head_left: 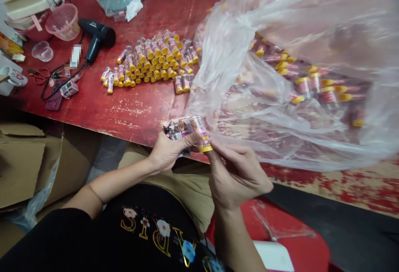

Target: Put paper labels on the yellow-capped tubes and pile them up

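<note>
Just over the table's front edge, my left hand (162, 151) grips some small printed plastic wrappers (176, 130), its thumb lying across toward a small clear tube (202, 135). That tube has a pink printed label and a yellow cap at its lower end. The fingers of my right hand (238, 174) pinch together at the capped end. Beyond my hands, many similar tubes with yellow caps lie in a pile (152, 58) on the red table (134, 112). Close on the right, a large clear plastic bag (224, 47) holds more loose tubes (305, 85).
At the left stand a black heat gun or hair dryer (98, 35), a pink basket (64, 20), red-handled scissors (39, 76) and a white mug (14, 77). Cardboard boxes (28, 160) are below the table's left edge. A red stool (299, 243) is at lower right.
</note>
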Tool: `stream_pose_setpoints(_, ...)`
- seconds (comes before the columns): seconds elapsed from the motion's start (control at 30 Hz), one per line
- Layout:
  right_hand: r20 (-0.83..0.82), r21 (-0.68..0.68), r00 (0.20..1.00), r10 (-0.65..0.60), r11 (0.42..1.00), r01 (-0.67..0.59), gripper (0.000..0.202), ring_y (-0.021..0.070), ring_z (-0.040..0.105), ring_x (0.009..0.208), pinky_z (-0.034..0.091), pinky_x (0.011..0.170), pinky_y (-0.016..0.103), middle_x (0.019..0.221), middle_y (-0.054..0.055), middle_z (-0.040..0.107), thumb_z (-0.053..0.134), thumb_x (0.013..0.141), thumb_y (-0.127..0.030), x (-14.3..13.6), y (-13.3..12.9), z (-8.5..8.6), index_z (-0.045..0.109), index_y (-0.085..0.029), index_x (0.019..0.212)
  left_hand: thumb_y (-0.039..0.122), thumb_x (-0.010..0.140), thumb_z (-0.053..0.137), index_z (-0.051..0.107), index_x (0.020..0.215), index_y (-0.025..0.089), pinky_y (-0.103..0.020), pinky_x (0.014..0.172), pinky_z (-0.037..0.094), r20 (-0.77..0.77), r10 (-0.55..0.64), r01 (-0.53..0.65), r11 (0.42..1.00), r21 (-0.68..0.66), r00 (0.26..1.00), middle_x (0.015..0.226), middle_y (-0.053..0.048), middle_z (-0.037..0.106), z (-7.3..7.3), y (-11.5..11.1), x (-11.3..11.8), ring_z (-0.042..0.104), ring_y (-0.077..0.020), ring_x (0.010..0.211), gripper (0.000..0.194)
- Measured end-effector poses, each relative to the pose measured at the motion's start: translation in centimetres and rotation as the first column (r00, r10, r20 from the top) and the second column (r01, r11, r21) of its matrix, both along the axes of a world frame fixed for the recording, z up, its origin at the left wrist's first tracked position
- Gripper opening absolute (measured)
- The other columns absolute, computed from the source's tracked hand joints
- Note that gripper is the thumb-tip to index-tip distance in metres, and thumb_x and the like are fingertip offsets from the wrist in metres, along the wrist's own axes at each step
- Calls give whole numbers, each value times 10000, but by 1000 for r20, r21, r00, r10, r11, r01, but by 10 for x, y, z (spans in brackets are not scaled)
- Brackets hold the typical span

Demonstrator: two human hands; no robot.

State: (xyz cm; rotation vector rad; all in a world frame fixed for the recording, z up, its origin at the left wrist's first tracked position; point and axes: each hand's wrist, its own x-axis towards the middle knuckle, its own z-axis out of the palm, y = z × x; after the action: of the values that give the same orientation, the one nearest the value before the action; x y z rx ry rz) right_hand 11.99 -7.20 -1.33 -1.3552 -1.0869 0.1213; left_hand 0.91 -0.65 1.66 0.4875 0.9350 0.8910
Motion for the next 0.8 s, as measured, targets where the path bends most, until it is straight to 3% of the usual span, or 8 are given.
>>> stream_pose_setpoints(0.17,-53,57,998,-32,998,35,322,208,765,736,632,659,376,868,7,809,892,808,-127,-7,8,-5,862,-343,1045,503,396,1082,745,877,169,-285,673,592,22,35,-34,999,-25,999,824,-18,773,-3,1,-1,704,-137,670,676)
stream_pose_setpoints(0.3,-73,16,997,-8,1000,10,213,217,771,774,651,722,400,859,16,804,884,830,-183,-7,15,-11,863,-314,997,502,362,1083,731,843,163,-282,657,585,23,51,-50,998,-43,998,780,-6,751,-5,10,-2,692,-134,657,685)
stream_pose_setpoints(0.4,-103,-29,994,21,999,-24,104,195,740,746,623,690,365,828,18,781,871,851,-240,-1,32,-21,858,-275,948,469,409,1088,722,916,164,-328,732,622,49,78,-75,995,-65,996,800,-8,761,-12,25,-4,746,-184,725,696)
stream_pose_setpoints(0.53,-143,-83,989,25,996,-37,144,189,700,742,587,653,348,829,29,735,823,889,-362,13,99,-48,835,-226,934,380,708,1000,702,987,148,-409,932,643,86,197,-185,974,-135,977,916,-82,810,-28,49,-7,812,-277,995,470)
stream_pose_setpoints(0.63,20,-150,1000,23,989,-19,127,204,685,793,587,705,355,835,43,707,757,911,-338,26,164,-64,814,-226,894,302,877,874,683,954,145,-405,975,634,60,228,-214,961,-178,972,930,-107,814,-34,61,-13,813,-268,1050,259)
stream_pose_setpoints(0.73,165,-282,971,174,951,-123,130,214,698,861,595,786,371,932,62,721,672,923,-217,52,202,-62,800,-225,948,274,864,887,676,924,156,-350,931,641,2,217,-213,961,-178,976,913,-68,805,-34,68,-25,816,-210,948,249)
stream_pose_setpoints(0.8,205,-297,971,121,953,-56,229,239,713,1004,599,874,399,1072,102,730,582,980,-184,81,206,-47,784,-197,1087,255,839,907,677,903,161,-295,860,647,-46,240,-244,954,-173,970,850,-18,778,-33,73,-34,791,-148,811,257)
